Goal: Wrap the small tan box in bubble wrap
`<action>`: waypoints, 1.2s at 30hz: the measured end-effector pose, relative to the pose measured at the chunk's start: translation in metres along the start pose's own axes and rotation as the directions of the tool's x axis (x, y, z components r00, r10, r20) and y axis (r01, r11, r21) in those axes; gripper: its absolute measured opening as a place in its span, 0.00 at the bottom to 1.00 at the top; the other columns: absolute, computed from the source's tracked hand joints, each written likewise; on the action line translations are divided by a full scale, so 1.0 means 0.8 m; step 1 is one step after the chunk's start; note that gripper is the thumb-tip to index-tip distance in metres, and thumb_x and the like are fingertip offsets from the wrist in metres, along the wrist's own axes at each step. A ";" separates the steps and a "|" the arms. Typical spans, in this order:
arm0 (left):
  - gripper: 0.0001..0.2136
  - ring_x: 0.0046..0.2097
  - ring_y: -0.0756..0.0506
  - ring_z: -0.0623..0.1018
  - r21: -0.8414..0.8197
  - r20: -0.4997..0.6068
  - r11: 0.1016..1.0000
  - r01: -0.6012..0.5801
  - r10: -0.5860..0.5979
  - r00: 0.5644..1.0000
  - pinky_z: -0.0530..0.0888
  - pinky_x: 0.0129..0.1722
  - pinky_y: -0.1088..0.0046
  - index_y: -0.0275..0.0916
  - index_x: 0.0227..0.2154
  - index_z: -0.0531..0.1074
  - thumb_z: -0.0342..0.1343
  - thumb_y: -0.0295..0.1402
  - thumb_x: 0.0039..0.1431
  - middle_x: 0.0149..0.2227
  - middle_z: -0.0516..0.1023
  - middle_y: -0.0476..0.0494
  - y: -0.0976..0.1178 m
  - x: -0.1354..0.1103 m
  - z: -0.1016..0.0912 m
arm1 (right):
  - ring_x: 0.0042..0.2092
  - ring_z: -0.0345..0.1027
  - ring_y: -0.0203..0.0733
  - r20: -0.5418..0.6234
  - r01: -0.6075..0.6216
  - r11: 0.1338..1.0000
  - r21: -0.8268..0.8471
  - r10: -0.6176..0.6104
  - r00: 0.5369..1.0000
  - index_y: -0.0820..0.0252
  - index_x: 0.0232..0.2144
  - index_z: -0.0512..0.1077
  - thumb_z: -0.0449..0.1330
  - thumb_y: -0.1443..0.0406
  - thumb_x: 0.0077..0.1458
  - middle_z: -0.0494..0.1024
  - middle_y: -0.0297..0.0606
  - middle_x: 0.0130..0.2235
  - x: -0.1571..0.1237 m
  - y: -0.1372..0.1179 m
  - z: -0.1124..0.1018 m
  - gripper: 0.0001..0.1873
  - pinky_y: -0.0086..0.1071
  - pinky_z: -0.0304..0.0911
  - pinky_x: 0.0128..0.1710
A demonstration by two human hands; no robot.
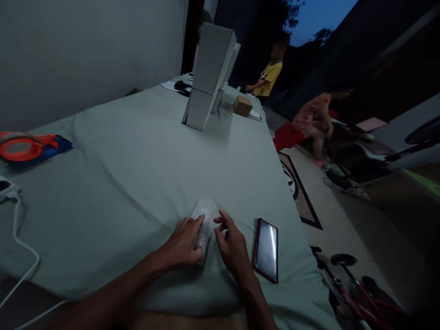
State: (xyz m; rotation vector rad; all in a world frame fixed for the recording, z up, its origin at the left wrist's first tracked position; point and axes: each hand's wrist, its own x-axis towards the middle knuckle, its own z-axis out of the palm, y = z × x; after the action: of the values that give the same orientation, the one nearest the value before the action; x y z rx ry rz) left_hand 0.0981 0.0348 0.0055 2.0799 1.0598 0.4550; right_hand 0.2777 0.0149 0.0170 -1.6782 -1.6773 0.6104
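A long, pale package [206,221] that looks like bubble wrap lies on the cloth-covered table, close to its near edge. My left hand [184,240] grips it from the left, the index finger on top and the thumb at the near end. What is inside the wrapping cannot be made out. Just right of the package is my right hand [231,240], its fingers bent and apart, holding nothing. A smartphone [266,250] in a red case lies face up to the right of that hand.
Tall white boxes [209,68] stand at the table's far end beside a small brown box [243,105]. Orange and blue goggles [25,147] and a white cable [15,224] lie left. Two people are beyond the table; a bicycle [354,284] stands at the lower right.
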 end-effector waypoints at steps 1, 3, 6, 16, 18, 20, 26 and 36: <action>0.39 0.55 0.35 0.66 -0.003 -0.001 1.000 0.006 -0.006 1.000 0.65 0.55 0.56 0.31 0.63 0.50 0.52 0.28 0.44 0.56 0.67 0.32 0.000 0.001 0.000 | 0.36 0.70 0.38 -0.010 -0.019 1.000 0.015 0.019 1.000 0.62 0.57 0.63 0.52 0.66 0.56 0.76 0.43 0.46 0.004 0.006 0.003 0.25 0.32 0.66 0.35; 0.40 0.54 0.36 0.67 -0.005 -0.011 1.000 0.007 -0.007 1.000 0.65 0.55 0.57 0.33 0.64 0.50 0.52 0.27 0.43 0.54 0.69 0.34 -0.001 0.001 0.001 | 0.34 0.69 0.37 -0.036 -0.056 0.997 0.051 0.058 0.998 0.63 0.56 0.63 0.53 0.65 0.55 0.76 0.44 0.46 0.013 0.018 0.005 0.26 0.32 0.65 0.32; 0.40 0.54 0.37 0.67 -0.027 -0.017 1.000 -0.006 0.006 1.000 0.65 0.55 0.58 0.36 0.64 0.49 0.51 0.26 0.43 0.54 0.69 0.36 -0.004 0.000 0.003 | 0.35 0.69 0.38 -0.052 -0.063 0.992 0.105 0.069 0.996 0.62 0.56 0.63 0.56 0.63 0.53 0.77 0.44 0.45 0.026 0.027 0.004 0.28 0.31 0.65 0.31; 0.40 0.57 0.38 0.65 -0.038 -0.042 0.998 -0.042 0.040 0.998 0.63 0.58 0.55 0.38 0.64 0.47 0.51 0.25 0.45 0.58 0.65 0.36 -0.005 -0.003 0.005 | 0.48 0.71 0.43 0.061 0.116 0.987 0.115 -0.123 0.990 0.56 0.61 0.59 0.57 0.66 0.54 0.76 0.42 0.50 0.016 0.036 0.017 0.31 0.40 0.66 0.50; 0.39 0.59 0.37 0.62 0.014 -0.102 0.997 -0.076 0.077 0.992 0.61 0.59 0.54 0.38 0.63 0.50 0.52 0.25 0.45 0.60 0.62 0.36 -0.003 -0.005 0.006 | 0.52 0.69 0.45 0.099 0.166 0.985 0.051 -0.170 0.980 0.56 0.62 0.58 0.56 0.67 0.55 0.75 0.41 0.52 0.015 0.041 0.022 0.32 0.44 0.63 0.54; 0.36 0.60 0.37 0.60 0.086 -0.149 0.989 -0.120 0.132 0.980 0.60 0.60 0.54 0.39 0.61 0.56 0.52 0.24 0.45 0.62 0.60 0.37 0.001 -0.009 0.005 | 0.53 0.68 0.46 0.124 0.221 0.975 -0.009 -0.218 0.968 0.56 0.62 0.58 0.54 0.68 0.55 0.75 0.42 0.53 0.014 0.045 0.027 0.32 0.46 0.61 0.55; 0.20 0.52 0.39 0.66 0.181 -0.115 0.968 -0.171 0.194 0.974 0.66 0.53 0.57 0.42 0.47 0.70 0.52 0.22 0.51 0.49 0.73 0.42 0.014 -0.015 0.002 | 0.50 0.70 0.45 0.172 0.292 0.956 -0.033 -0.282 0.944 0.56 0.62 0.59 0.51 0.69 0.57 0.78 0.42 0.49 0.013 0.044 0.031 0.30 0.45 0.63 0.52; 0.15 0.46 0.41 0.68 0.122 -0.109 0.983 -0.138 0.152 0.982 0.68 0.49 0.61 0.40 0.41 0.72 0.52 0.22 0.51 0.41 0.73 0.43 0.009 -0.015 0.006 | 0.34 0.71 0.41 -0.092 -0.157 0.986 0.046 0.161 0.983 0.62 0.52 0.68 0.57 0.60 0.52 0.78 0.43 0.43 0.048 0.048 0.014 0.25 0.36 0.67 0.38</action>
State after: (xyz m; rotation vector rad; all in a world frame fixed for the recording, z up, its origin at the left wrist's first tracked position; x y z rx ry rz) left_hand 0.0975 0.0205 0.0083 2.2649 1.0259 0.6094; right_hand 0.2973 0.0563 -0.0134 -1.7966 -1.4654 0.6236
